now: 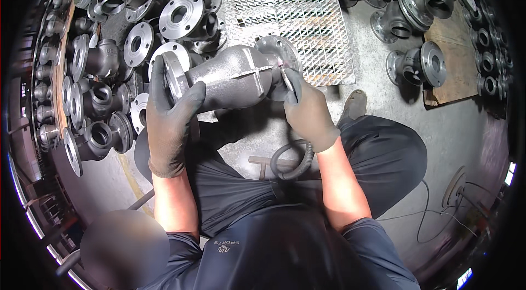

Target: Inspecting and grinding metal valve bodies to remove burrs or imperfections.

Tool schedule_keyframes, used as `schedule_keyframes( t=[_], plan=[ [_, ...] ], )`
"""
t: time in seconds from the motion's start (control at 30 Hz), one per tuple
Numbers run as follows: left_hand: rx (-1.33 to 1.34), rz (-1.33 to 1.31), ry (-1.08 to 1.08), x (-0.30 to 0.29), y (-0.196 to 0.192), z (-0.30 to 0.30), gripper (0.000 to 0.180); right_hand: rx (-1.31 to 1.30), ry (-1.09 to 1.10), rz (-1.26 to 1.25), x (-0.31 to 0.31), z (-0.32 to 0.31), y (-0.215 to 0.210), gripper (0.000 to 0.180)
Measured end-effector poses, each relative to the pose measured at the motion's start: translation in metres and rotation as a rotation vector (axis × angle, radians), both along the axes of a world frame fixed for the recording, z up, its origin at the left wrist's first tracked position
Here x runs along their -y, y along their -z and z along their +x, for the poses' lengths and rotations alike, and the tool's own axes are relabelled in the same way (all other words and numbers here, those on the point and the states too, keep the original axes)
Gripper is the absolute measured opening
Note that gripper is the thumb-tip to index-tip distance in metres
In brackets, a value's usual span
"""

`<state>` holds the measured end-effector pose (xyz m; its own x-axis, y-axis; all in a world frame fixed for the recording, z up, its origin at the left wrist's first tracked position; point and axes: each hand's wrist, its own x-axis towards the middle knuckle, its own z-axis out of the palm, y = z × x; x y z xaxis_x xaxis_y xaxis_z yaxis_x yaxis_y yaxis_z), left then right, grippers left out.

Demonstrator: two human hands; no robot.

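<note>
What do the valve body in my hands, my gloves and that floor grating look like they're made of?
Valve body: probably cast metal, dull grey with a rough, grainy skin. Gloves, left hand and right hand: dark knit fabric, possibly coated. Floor grating: expanded metal mesh, pale and shiny.

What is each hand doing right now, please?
Left hand: closed around the valve body near its flange.
Right hand: gripping the valve body's other end.

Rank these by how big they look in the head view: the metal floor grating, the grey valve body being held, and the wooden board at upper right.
1. Metal floor grating, clearly largest.
2. and 3. Valve body and wooden board look alike. The valve body, held in the left hand and right hand, is nearer the camera, so I won't rank them.
</note>
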<state>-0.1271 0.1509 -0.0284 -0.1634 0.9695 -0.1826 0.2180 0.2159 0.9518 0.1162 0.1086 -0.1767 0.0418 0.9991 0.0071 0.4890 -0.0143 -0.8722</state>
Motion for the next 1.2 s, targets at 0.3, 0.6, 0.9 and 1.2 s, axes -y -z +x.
schedule_keyframes(
  t=[0.3,0.6,0.9,1.2],
  plan=[
    [-0.020,-0.019,0.024,0.000,-0.006,0.002,0.111,-0.066,-0.007,-0.086,0.005,-0.002,-0.006,0.053],
    [-0.029,0.024,0.035,0.000,-0.005,0.006,0.109,-0.030,0.012,-0.031,0.013,0.000,0.013,0.058],
    [0.045,-0.006,0.045,0.001,-0.013,0.009,0.110,-0.070,-0.007,-0.036,0.019,-0.006,0.011,0.057],
    [0.112,0.059,0.255,0.008,0.003,-0.010,0.136,-0.110,-0.025,-0.114,0.021,0.009,0.020,0.059]
  ],
)
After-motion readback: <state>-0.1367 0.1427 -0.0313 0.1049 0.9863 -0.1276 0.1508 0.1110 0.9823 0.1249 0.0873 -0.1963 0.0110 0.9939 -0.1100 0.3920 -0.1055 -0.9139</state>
